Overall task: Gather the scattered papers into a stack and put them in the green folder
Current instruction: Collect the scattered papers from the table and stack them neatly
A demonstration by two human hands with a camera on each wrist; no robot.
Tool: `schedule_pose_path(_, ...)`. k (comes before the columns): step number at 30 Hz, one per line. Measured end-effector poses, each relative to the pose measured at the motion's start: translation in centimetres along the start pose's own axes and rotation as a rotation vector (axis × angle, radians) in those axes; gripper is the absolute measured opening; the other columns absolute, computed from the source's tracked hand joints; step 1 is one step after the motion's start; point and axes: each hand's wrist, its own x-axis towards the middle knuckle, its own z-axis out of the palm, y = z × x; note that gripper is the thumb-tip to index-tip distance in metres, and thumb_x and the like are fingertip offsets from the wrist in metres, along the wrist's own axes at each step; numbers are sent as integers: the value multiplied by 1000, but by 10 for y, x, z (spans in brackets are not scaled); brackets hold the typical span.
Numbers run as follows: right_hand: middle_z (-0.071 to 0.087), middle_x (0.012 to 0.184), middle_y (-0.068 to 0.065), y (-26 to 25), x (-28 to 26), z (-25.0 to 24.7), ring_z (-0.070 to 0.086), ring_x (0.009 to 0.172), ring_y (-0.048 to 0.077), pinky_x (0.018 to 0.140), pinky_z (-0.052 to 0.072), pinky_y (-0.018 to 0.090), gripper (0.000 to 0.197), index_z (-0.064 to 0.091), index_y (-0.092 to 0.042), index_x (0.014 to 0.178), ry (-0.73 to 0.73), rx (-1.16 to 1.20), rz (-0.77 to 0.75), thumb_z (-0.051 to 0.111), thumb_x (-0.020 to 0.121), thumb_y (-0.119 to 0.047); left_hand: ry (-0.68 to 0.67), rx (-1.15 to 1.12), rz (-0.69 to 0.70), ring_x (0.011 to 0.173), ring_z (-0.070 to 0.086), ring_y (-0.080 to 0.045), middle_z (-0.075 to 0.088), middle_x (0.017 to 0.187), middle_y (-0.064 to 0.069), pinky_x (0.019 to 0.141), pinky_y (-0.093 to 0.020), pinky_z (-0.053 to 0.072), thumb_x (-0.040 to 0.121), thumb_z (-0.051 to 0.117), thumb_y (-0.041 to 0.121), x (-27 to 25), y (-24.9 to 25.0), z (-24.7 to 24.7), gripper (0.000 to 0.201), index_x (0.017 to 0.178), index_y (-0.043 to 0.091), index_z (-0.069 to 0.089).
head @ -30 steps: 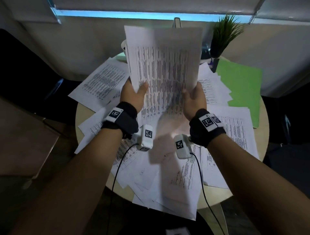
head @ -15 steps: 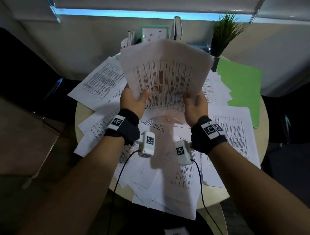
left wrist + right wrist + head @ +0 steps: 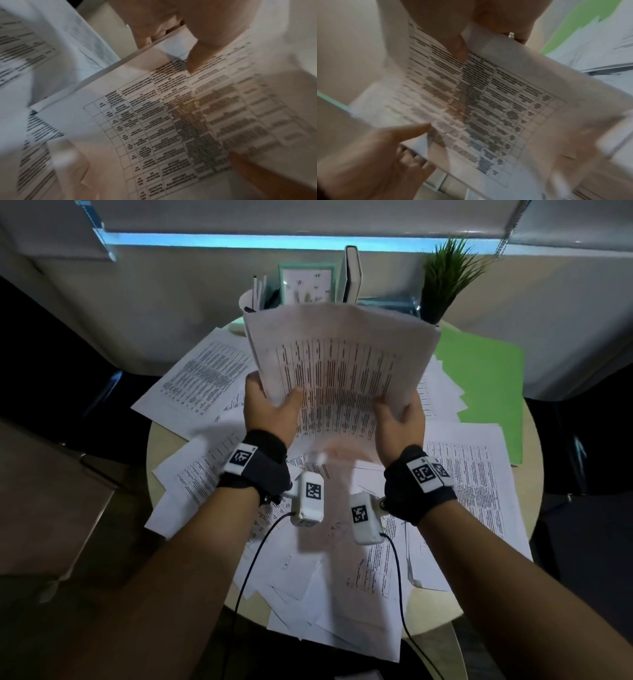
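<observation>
Your fingers (image 3: 147, 39) on the left hand (image 3: 270, 409) are curled behind the left edge of a bundle of white printed sheets covered in tables (image 3: 342, 371), with the thumb pressed flat on the printed face, so that side of the bundle is pinched between thumb and fingers. Out to the left of those fingers, loose white printed papers (image 3: 202, 378) lie overlapping on the round pale wooden table (image 3: 428, 601), and more of them spread beneath and behind your wrists toward the near rim. Between your two sets of fingers the bundle is held up off the table, bowed so that its top edge curls away from you; the left wrist view shows its edge as several sheets thick. Beyond its top edge stand a white cup with pens (image 3: 251, 297), a mint-framed card (image 3: 306, 282) and an upright dark book (image 3: 352, 273). Your right hand (image 3: 399, 422) grips the bundle's right edge the same way, thumb on the front and fingers (image 3: 520, 35) wrapped behind, a ring showing on one of them in the right wrist view. Past those right fingers, a green potted plant (image 3: 445, 275) stands at the far edge, and the flat light-green paper folder (image 3: 493, 392) lies closed on the table, well apart from the bundle, with loose sheets overlapping its left and near edges.
</observation>
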Motion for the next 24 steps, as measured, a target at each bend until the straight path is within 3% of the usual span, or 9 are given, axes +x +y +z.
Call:
schedule_pose_path(2,62,86,-4,-7,2,4,56,78,11,72,48,26,18,54,-22,100,-18,13,-20,59,87,-11,-10,5,12,82,56,13,61,101,11,67,0,44,87,62,4,2,4,4,36,120,12,49)
schedule_pose_path(4,58,81,-7,-19,7,9,52,71,5,62,43,16,15,51,-20,96,-29,16,-61,56,88,-9,-9,-3,38,87,56,10,59,107,10,69,3,41,89,57,2,5,16,10,37,124,13,48)
schedule_pose_path(7,53,75,-11,-34,10,14,47,63,-1,54,38,12,14,47,-22,90,-15,21,-121,54,89,-9,-3,-25,84,89,54,10,57,112,10,69,4,41,88,56,3,8,27,17,43,127,16,43)
schedule_pose_path(11,56,77,-12,-23,9,10,51,66,0,60,43,15,14,48,-20,94,-4,18,-66,57,88,-13,-9,12,27,83,55,11,58,102,16,64,0,42,87,58,4,5,20,14,44,127,15,43)
schedule_pose_path(14,55,80,-16,-3,3,4,51,70,-2,70,46,25,20,46,-24,99,-10,-9,33,58,88,-11,-62,105,-51,90,58,-7,58,106,8,72,-13,43,87,56,2,-1,2,10,43,126,12,40)
schedule_pose_path(16,53,80,-13,0,2,2,50,69,-1,65,45,22,20,44,-21,100,-20,5,61,55,90,-8,-85,129,-64,92,56,-12,56,107,5,68,-11,43,88,53,-1,-3,-3,9,43,127,11,37)
schedule_pose_path(18,52,80,-10,-5,4,4,49,69,1,60,42,17,17,43,-17,100,-29,21,43,53,90,-7,-88,119,-57,87,56,-8,55,104,7,62,-8,43,88,50,-3,-2,0,12,43,126,11,35)
schedule_pose_path(21,48,80,-8,-17,7,11,46,69,3,59,40,14,14,42,-15,96,-41,30,-30,52,90,-6,-76,71,-7,86,56,0,55,103,9,63,-3,44,86,48,-7,0,8,20,46,126,12,37)
schedule_pose_path(24,48,79,-9,-19,6,14,45,67,-1,59,39,11,15,42,-15,95,-27,50,-80,52,90,-5,-57,50,15,89,58,-6,56,101,13,68,-5,44,84,48,-6,0,8,23,45,122,17,40)
